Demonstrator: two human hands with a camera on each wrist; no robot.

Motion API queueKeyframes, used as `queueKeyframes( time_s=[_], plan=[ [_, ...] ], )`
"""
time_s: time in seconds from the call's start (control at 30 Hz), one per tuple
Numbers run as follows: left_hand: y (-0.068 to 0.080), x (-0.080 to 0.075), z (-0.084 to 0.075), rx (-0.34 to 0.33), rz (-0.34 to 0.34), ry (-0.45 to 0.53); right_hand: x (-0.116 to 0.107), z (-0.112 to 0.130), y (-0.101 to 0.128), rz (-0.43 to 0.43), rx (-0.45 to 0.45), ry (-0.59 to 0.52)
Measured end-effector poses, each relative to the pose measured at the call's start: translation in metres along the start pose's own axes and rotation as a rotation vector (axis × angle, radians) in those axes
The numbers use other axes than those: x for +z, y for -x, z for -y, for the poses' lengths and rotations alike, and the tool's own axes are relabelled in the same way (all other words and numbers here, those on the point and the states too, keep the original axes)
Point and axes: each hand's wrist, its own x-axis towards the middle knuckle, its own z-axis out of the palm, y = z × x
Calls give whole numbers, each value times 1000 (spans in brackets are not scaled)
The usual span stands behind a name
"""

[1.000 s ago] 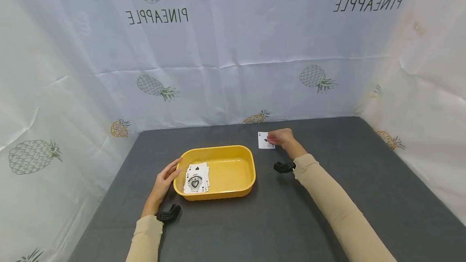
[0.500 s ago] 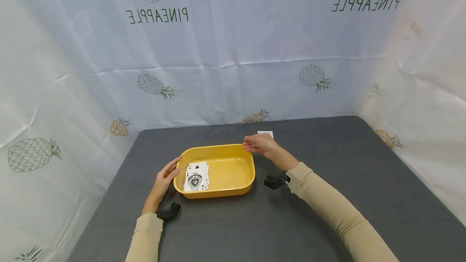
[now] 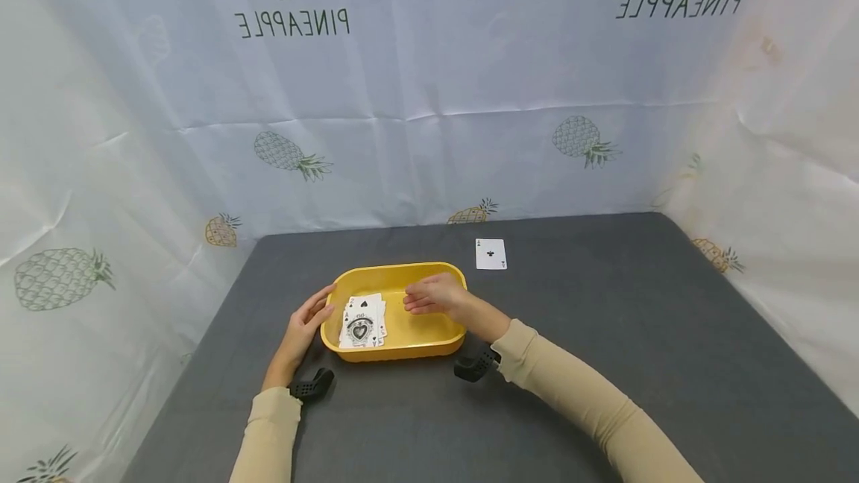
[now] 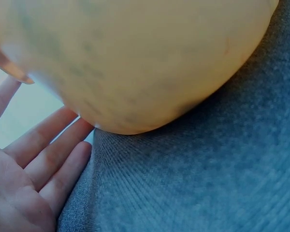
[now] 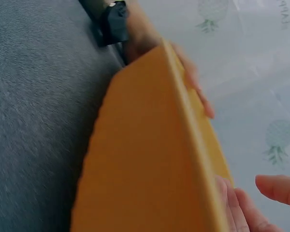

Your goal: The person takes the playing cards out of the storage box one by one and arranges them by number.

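A yellow rectangular tray (image 3: pixel 403 349) stands on the dark table. My left hand (image 3: pixel 304 330) holds its left rim, the thumb over the edge and the fingers along the outer wall. In the left wrist view the fingers (image 4: pixel 47 158) look straight and spread. A loose pile of playing cards (image 3: pixel 362 326) lies in the tray's left part, black suits and a heart design showing on top. Over the tray's right part hovers my right hand (image 3: pixel 439 298), fingers together and fairly straight. The right wrist view shows thumb and fingers apart, with no card between them.
A single playing card with a black club (image 3: pixel 491 253) lies face up behind and right of the tray. The dark grey table (image 3: pixel 604 319) ends against a white pineapple-printed curtain (image 3: pixel 416 162) at back and sides. Black wrist cameras (image 3: pixel 476 364) sit near both wrists.
My right hand has left the club card at the back and moved left and nearer, across the tray's right rim to above its inside. The card stays lying there. My left hand keeps its place.
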Motion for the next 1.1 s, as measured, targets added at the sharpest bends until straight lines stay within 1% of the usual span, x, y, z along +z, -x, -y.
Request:
queueKeyframes(
  time_s=[0.1, 0.23, 0.37, 0.47, 0.63, 0.73, 0.9, 1.0, 1.1],
  plan=[
    [0, 0, 0, -8, 1, -7, 11, -9, -7, -5, 26, -2],
    [-1, 0, 2, -12, -1, -7, 24, -17, -13, 2, 87, -21],
    [-1, 1, 3, -21, -2, -13, 33, -20, -16, 2, 142, -33],
    [-1, 1, 3, -9, -3, -7, 38, -21, -17, -15, 161, -30],
    [-2, -2, 2, 37, -4, 19, 44, -20, -18, -18, 180, -34],
    [-2, -3, 2, 51, -1, 18, 48, -18, -18, -29, 195, -43],
    [-1, -4, 1, 36, -6, 1, 54, -17, -19, -36, 221, -78],
    [-1, -3, 1, 29, -6, 4, 56, -18, -20, -29, 234, -109],
    [0, -2, 1, 26, 1, 10, 57, -19, -20, -42, 251, -132]
  ],
)
